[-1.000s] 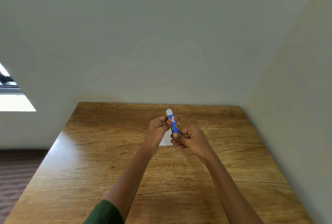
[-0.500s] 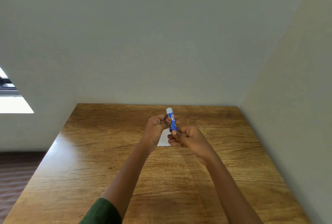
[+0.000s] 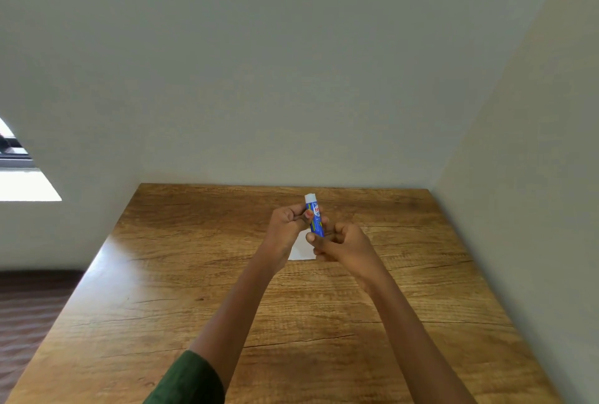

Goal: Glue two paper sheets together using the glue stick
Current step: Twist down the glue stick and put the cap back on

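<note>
A blue glue stick (image 3: 315, 216) with a white tip stands nearly upright above the wooden table (image 3: 181, 293), held between both hands. My left hand (image 3: 288, 228) pinches its upper body with thumb and fingers. My right hand (image 3: 343, 246) grips its lower end. Under the hands lies white paper (image 3: 301, 249) on the table; only a small part shows, so I cannot tell how many sheets are there.
The table fills a corner, with a pale wall behind it and another wall along its right side. To the left the table edge drops to a dark floor (image 3: 29, 303). A bright window (image 3: 19, 173) sits at far left.
Both hands with the glue stick have shifted slightly, and the view has drifted a little. The grip on the stick is the same.
</note>
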